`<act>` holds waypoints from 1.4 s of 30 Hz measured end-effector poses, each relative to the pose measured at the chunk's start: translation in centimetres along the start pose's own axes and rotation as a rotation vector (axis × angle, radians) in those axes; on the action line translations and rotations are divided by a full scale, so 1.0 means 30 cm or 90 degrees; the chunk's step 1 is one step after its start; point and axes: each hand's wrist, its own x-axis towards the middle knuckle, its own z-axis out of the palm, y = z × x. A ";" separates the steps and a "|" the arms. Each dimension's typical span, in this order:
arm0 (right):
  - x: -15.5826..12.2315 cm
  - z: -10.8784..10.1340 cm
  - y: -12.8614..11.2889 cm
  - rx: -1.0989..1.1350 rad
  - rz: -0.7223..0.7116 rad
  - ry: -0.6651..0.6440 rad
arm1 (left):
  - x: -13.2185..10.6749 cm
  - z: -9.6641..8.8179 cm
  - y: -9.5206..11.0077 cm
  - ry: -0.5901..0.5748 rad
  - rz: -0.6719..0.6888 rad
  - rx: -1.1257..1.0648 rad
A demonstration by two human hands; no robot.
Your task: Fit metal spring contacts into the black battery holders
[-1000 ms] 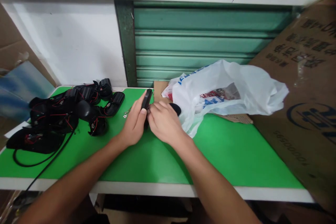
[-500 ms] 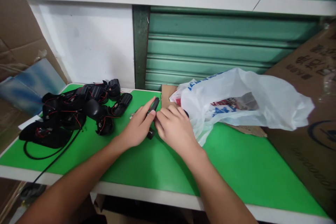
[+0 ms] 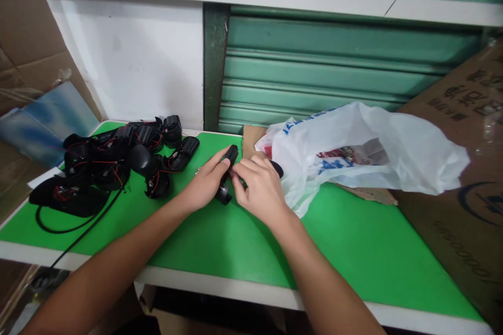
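Note:
Both my hands meet over the middle of the green table top. My left hand grips a small black plastic part, thumb along its top. My right hand is closed on the same part from the right, fingers pinching its upper end. A black rounded piece lies just behind my right hand, at the mouth of a white plastic bag.
A pile of black housings with red and black wires lies at the left, a black cable trailing over the front edge. A large cardboard box stands at the right. A green roller shutter and white wall rise behind.
The black part has tipped from nearly upright to lying lower between my hands. The view has shifted slightly; both hands stay on the part.

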 end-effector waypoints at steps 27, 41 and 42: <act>0.000 -0.003 0.016 -0.033 -0.021 0.034 | 0.017 0.004 -0.019 0.024 -0.065 -0.225; 0.004 0.010 0.003 -0.099 -0.072 0.026 | 0.021 0.010 -0.036 0.021 0.020 -0.106; 0.004 0.012 0.002 -0.098 -0.073 0.025 | 0.019 0.012 -0.036 0.021 0.008 -0.112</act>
